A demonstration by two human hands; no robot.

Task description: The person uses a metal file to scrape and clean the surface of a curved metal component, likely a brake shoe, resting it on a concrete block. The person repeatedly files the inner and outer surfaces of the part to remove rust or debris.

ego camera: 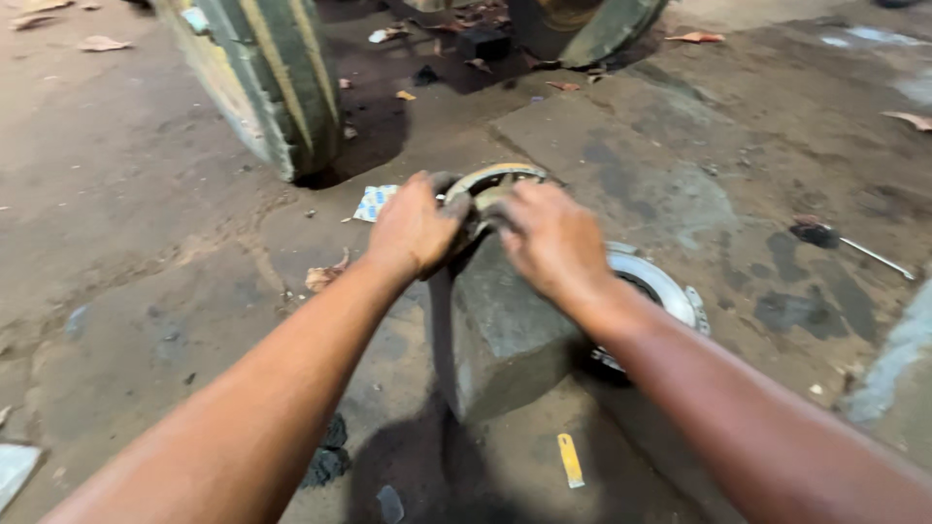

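A curved metal part (pixel 488 182), worn and rusty with a light rim, rests on top of a grey concrete block (pixel 505 325) in the middle of the view. My left hand (pixel 416 225) grips its left side with fingers curled over the edge. On its right side my right hand (pixel 550 238) is closed over it. Both hands hide most of the part. A round metal ring plate (pixel 656 287) lies on the floor just behind and right of the block, partly hidden by my right forearm.
A large worn tyre (pixel 260 78) stands at the upper left, and another tyre (pixel 592 29) at the top. A tool with a metal shaft (pixel 854 245) lies on the right. Dry leaves, paper scraps and a yellow strip (pixel 570 460) litter the dirty concrete floor.
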